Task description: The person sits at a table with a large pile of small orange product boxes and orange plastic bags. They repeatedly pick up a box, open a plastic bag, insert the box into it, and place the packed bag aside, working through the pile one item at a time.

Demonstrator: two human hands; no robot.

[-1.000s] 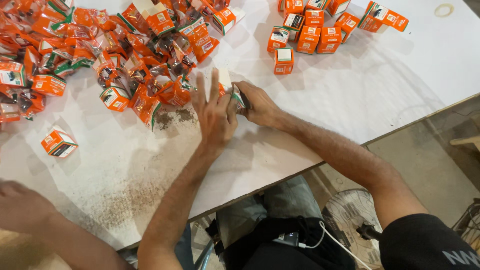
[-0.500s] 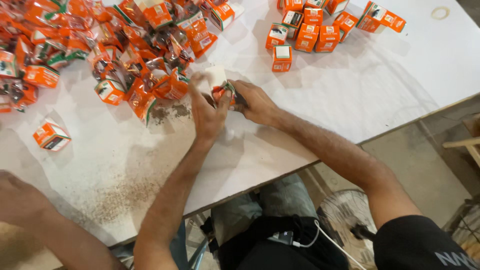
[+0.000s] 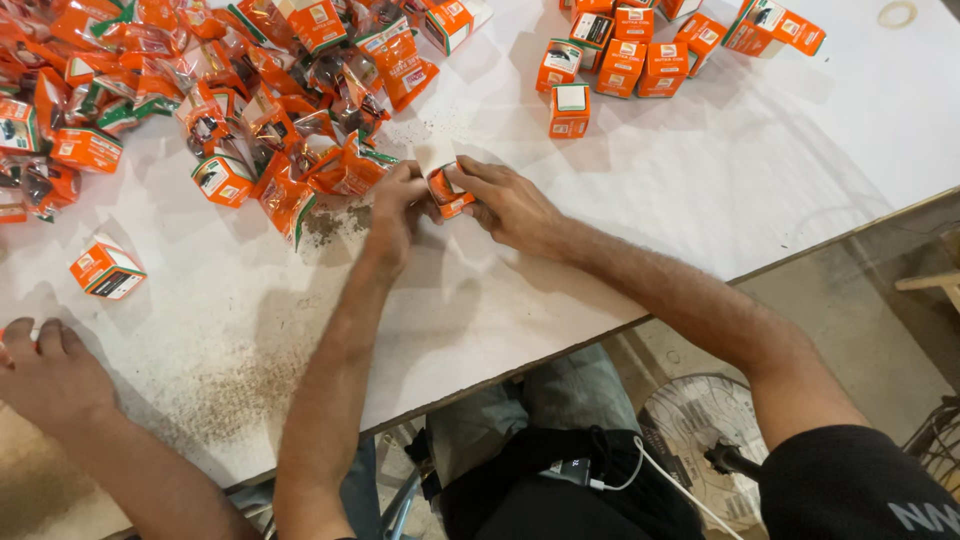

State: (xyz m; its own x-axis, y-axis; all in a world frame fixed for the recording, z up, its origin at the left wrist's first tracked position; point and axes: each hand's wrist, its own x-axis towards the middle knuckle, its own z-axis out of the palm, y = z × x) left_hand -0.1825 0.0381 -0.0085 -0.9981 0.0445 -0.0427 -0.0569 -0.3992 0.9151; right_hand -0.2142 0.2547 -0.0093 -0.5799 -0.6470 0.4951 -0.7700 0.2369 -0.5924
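Head view: our left hand [image 3: 395, 205] and right hand [image 3: 510, 205] meet on the white surface [image 3: 700, 190], forearms angled inward, fingers pinched round a small orange box [image 3: 447, 190] (loose pile [image 3: 200, 90] just beside).

Bare forearms, black short sleeve [image 3: 850, 480]

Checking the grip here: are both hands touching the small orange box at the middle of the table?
Touching. The head view shows the left hand and the right hand closed on the small orange box from either side, with no gap visible.
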